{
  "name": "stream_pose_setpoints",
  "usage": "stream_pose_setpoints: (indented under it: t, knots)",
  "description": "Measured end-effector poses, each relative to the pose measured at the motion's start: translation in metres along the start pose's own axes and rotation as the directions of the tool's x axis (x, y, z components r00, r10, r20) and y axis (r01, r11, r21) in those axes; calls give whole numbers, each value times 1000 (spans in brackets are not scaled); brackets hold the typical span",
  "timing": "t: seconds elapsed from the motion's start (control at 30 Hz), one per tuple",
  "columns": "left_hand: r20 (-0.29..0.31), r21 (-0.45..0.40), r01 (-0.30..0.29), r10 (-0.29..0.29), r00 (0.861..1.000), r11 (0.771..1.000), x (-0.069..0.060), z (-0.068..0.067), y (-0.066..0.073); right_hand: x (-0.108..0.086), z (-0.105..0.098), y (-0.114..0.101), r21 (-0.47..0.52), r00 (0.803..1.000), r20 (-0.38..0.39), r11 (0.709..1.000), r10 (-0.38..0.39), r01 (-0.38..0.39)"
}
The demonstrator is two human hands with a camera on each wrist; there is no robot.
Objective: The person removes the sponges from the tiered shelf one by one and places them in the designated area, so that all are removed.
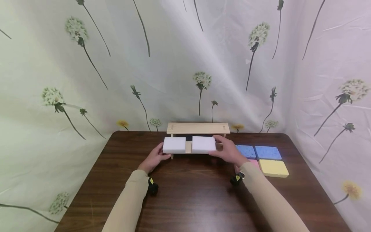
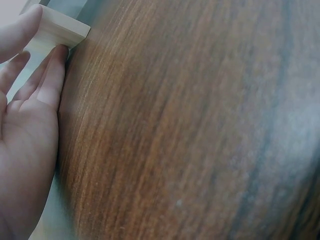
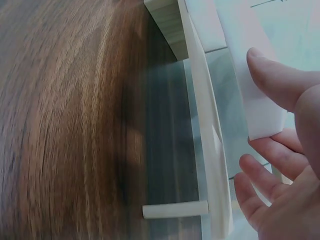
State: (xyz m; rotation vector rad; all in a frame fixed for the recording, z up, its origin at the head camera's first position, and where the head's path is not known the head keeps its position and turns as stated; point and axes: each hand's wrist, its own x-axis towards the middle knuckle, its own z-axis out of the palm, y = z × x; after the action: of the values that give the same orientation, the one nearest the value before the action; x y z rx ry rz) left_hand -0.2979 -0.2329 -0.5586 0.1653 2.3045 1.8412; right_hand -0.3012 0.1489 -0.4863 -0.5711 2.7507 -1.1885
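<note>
The tabletop (image 1: 188,196) shows wood grain with a soft sheen. The shelf (image 1: 198,128) is bare wood, smooth and matt. The white blocks (image 1: 204,143) look smooth and foam-like. The blue sponges (image 1: 268,153) look pitted and matt. The backdrop (image 1: 174,80) looks like creased, faintly glossy cloth; the sleeves (image 1: 127,199), matt cloth.

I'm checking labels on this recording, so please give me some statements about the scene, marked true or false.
The right hand pinches a white block. True.
That block touches its twin. False: a gap separates it from the other white block.
The yellow sponge lies right of the wooden rack. True.
That sponge is stacked on another. False: it lies flat on the table.
The right sleeve partly hides the pink sponge. True.
</note>
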Motion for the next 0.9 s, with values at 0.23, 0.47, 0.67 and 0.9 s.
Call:
stream_pose_setpoints:
  t: [0.23, 0.47, 0.67, 0.9]
  knots:
    - [1, 11, 14, -14, 1000, 1000, 1, -1, -3, -13, -10, 3, 10, 1000, 4, 999, 31, -31]
    - [0, 1, 3, -3, 1000, 1000, 1, -1, -2, -23, -21, 7, -22, 1000, -13, 1000, 22, -22]
    - [-1, 1, 8, -8, 1000, 1000, 1, 0, -2, -30, -28, 11, -23, 1000, -11, 999, 23, -23]
    - [-1, -4, 22, -22, 1000, 1000, 2, 0, 0, -41, -33, 20, -15, 999, -12, 999, 42, -43]
